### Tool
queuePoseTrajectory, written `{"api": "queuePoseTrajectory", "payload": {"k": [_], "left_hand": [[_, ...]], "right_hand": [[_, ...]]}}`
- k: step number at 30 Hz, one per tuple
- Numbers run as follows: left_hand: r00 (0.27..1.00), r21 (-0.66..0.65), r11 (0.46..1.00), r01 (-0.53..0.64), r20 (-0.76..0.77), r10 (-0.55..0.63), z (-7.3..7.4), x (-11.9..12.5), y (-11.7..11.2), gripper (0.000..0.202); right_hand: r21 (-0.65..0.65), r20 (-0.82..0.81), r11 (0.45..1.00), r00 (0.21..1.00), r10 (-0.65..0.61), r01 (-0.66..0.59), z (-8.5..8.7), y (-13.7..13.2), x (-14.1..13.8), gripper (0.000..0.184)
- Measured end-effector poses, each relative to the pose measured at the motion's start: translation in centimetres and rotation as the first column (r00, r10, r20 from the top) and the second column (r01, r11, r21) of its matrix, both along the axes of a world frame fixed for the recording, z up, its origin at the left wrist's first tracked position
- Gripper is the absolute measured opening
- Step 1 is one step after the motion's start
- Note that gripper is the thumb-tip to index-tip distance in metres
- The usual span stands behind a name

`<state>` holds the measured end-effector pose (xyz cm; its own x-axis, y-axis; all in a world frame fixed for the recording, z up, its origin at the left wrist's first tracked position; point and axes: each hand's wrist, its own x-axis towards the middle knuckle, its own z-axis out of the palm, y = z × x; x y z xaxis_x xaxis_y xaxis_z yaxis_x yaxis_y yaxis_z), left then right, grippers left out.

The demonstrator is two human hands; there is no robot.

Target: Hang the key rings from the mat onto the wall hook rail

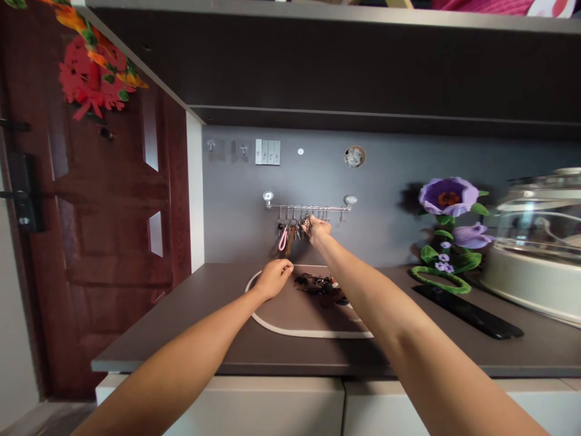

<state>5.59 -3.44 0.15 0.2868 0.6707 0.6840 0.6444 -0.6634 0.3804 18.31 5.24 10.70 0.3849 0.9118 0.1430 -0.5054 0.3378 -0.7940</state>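
Observation:
My right hand [318, 231] reaches up to the metal hook rail [308, 208] on the grey wall, fingers pinched on a bunch of keys [307, 223] hanging there. More keys with a pink strap [284, 238] hang to its left. My left hand [273, 278] hovers with curled fingers over the left edge of a brown oval mat [299, 315] with a white rim. A dark pile of keys [320, 284] lies on the mat, just right of my left hand.
A purple fabric flower [447, 233] stands on the counter at right, a black flat object [467, 310] lies in front of it, and a lidded appliance [535, 242] sits far right. A dark red door [91, 230] is at left. Switches [267, 152] sit above the rail.

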Motion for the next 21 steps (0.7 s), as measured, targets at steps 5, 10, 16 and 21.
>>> {"api": "queuePoseTrajectory", "payload": {"k": [5,10,16,21], "left_hand": [[1.000,0.014,1.000,0.003,0.008,-0.003,-0.2,-0.1,0.3,0.021],[1.000,0.003,1.000,0.018,0.018,-0.019,-0.3,-0.1,0.3,0.020],[0.999,-0.071,0.997,0.025,0.036,-0.022,-0.7,-0.5,0.6,0.019],[0.999,-0.164,0.986,-0.027,-0.023,0.024,-1.0,-0.9,0.8,0.027]], "right_hand": [[-0.009,0.029,0.999,0.999,-0.035,0.036,-0.8,0.6,0.1,0.025],[0.011,0.046,1.000,0.999,0.008,-0.009,-2.0,0.7,0.4,0.022],[-0.022,0.102,0.997,0.992,0.080,-0.078,-2.6,-0.1,0.9,0.013],[-0.022,0.144,0.993,0.982,0.121,-0.119,-3.2,-0.9,1.7,0.017]]}}
